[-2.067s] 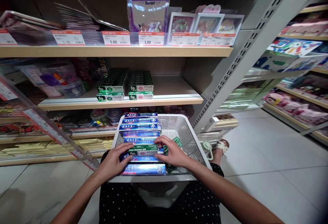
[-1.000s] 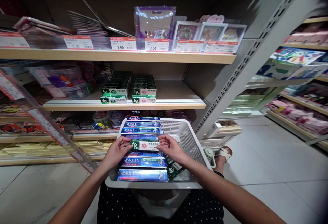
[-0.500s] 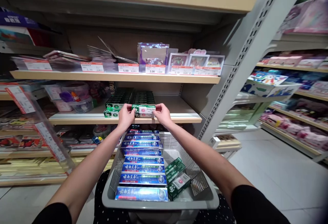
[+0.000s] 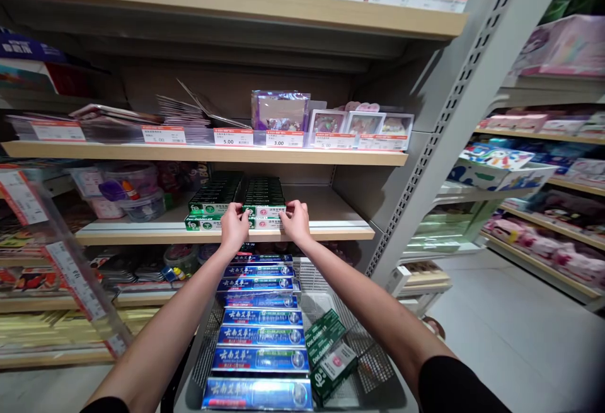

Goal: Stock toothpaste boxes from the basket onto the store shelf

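On the shelf, two rows of green toothpaste boxes stand side by side, the left row [image 4: 208, 208] and the right one. My left hand [image 4: 235, 229] is closed on the left end of the front upper toothpaste box [image 4: 270, 212] of the right row. Its right end is pinched by my right hand [image 4: 296, 221]. This box rests level on another green and white box. Below my arms, a grey basket [image 4: 373, 362] holds several blue toothpaste boxes [image 4: 262, 336] in a line and a few loose green boxes [image 4: 334, 366].
Above the green rows runs a shelf [image 4: 198, 152] with price tags, flat packets and small clear cases [image 4: 328, 124]. Clear tubs [image 4: 144, 192] stand left of the rows. A slotted metal upright [image 4: 454, 110] rises on the right, beside a display of boxes [image 4: 496, 167].
The toothpaste box in my hands has moved back and settled in line with the front of the right row. The view has tilted slightly up, so the shelves sit lower in it.
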Motion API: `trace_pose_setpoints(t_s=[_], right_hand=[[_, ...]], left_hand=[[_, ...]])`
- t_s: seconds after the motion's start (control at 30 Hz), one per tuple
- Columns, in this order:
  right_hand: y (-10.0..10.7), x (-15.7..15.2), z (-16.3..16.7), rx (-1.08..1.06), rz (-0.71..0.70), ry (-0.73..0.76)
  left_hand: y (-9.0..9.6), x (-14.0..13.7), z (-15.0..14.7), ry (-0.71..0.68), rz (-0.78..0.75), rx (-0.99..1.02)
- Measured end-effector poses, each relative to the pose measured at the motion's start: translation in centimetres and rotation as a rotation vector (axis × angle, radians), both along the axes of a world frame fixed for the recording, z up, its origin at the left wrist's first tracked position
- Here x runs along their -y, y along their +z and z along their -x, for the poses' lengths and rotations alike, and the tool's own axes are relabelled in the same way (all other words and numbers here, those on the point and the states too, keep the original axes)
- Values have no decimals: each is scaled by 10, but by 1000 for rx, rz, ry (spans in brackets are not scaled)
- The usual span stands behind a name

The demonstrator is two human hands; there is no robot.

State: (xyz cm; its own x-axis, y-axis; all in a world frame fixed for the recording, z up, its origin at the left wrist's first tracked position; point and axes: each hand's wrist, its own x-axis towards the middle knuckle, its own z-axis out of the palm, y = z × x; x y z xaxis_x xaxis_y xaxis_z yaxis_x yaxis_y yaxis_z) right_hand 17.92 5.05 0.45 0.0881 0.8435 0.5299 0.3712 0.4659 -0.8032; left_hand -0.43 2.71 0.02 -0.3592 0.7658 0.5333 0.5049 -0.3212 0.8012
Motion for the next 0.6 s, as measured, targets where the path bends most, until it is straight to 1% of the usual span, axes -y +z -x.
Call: trace_pose_setpoints(t_s=[0.1, 0.3, 0.47, 0.53, 0.6], right_hand=[[-1, -6, 1, 50, 17, -27], [-5, -20, 4, 148, 65, -124], [-9, -29, 6, 94, 41, -95], [-10, -29, 5, 75, 37, -78], [-10, -24, 0, 59, 18, -46]], left_hand=[[-1, -6, -1, 29, 17, -32], [-2, -17, -4, 140, 18, -124], [0, -21, -8, 165, 32, -121], [2, -19, -8, 145, 26, -107], [3, -11, -9, 109, 6, -100]])
